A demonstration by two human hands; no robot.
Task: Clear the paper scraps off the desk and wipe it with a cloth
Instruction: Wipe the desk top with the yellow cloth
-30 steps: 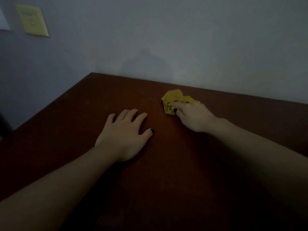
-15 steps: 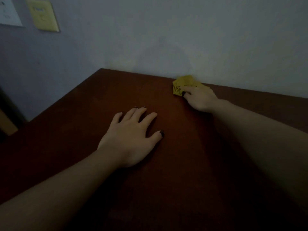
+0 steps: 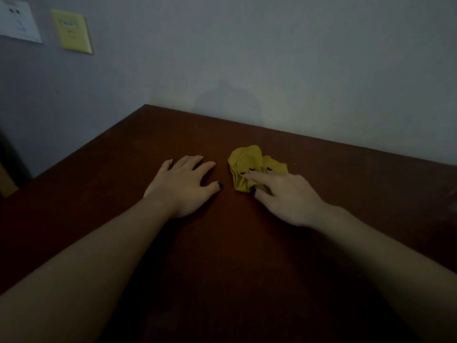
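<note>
Worktop (image 3: 222,273): dark reddish-brown wood, dimly lit, its far edge against a pale wall (image 3: 272,58) and its left corner at the upper centre of the view. Cloth (image 3: 247,162): yellow, crumpled into a loose wad, lying on the worktop right of centre, clear of the wall. Right hand (image 3: 284,196): palm down with fingers stretched forward, the fingertips (image 3: 249,173) resting on top of the cloth and the thumb touching its near edge; fingers extended rather than curled round the fabric. Left hand (image 3: 183,186): laid flat on the bare worktop just beside the cloth on its left, fingers straight and slightly spread, holding nothing, apart from the cloth. Both forearms bare, reaching in from the near edge; nails dark. Yellow switch plate (image 3: 71,32): fixed to the wall at upper left. White socket plate (image 3: 18,23): on the wall just left of the yellow plate, partly cut off by the frame edge.
</note>
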